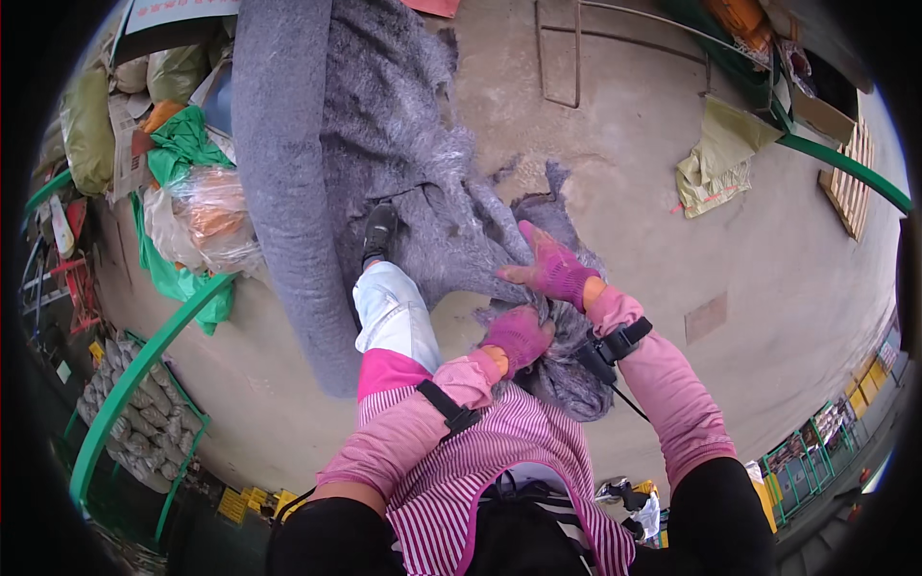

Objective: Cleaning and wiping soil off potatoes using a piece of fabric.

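Observation:
A thick roll of grey felt-like fabric (281, 180) lies lengthwise on the floor, left of the middle. Beside it spreads a crumpled, torn grey sheet (403, 144) with a shiny film on part of it; my shoe (379, 232) rests on this sheet. My left hand (520, 337), in a pink knit glove, is closed on a gathered fold of the sheet. Just above and to the right, my right hand (553, 270), gloved alike, lies against the fabric with thumb and fingers spread. A bunched end of the sheet (576, 389) hangs or lies below my hands; which one I cannot tell.
Left of the roll are a plastic-wrapped bundle (216, 209), green plastic (184, 144) and filled sacks (90, 129). A green curved rail (144, 374) crosses the lower left. At the upper right are a metal frame (576, 57), a yellowish sack (720, 151) and a wooden pallet (850, 180).

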`<state>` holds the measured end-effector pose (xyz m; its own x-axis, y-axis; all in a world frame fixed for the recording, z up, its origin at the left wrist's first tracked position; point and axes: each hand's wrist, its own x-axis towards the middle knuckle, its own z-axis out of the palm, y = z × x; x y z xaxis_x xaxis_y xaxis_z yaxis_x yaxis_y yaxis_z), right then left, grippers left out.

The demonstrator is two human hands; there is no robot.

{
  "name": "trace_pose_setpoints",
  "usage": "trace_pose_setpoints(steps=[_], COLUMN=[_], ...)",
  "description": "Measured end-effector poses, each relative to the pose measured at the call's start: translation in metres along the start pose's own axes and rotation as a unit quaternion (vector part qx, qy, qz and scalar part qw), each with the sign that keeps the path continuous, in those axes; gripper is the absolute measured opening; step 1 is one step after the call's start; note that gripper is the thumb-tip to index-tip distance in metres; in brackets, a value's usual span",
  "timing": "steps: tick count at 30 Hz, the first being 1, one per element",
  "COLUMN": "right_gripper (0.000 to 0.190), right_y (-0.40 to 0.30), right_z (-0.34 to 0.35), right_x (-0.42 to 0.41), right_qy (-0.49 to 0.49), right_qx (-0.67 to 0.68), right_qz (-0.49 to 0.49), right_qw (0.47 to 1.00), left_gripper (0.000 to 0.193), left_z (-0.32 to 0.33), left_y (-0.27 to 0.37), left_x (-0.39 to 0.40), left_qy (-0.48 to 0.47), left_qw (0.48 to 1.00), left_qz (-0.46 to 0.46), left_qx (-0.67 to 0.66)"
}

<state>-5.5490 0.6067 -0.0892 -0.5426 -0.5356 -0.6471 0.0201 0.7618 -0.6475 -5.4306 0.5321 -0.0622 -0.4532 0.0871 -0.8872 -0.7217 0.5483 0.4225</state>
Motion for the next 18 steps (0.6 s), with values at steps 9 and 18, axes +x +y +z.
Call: trace_pose_setpoints(steps=[9,18], right_gripper=[0.039,0.036], right_y=[0.072,0.008], right_z=[0.161,0.243], right_x=[0.01,-0.02], right_qy=[-0.317,-0.228], right_qx=[-0.1,0.057], right_qz=[0.084,0.182], right_qw=[0.939,0.955], left_gripper=[0.051,0.075], left_z=[0.004,-0.062], left_y=[-0.075,-0.261], left_x=[-0.053,-0.041], left_qy=[-0.09,-0.128], left_qw=[0.994,0.942], left_qz=[0.049,-0.072], left_qx=[-0.045,-0.301])
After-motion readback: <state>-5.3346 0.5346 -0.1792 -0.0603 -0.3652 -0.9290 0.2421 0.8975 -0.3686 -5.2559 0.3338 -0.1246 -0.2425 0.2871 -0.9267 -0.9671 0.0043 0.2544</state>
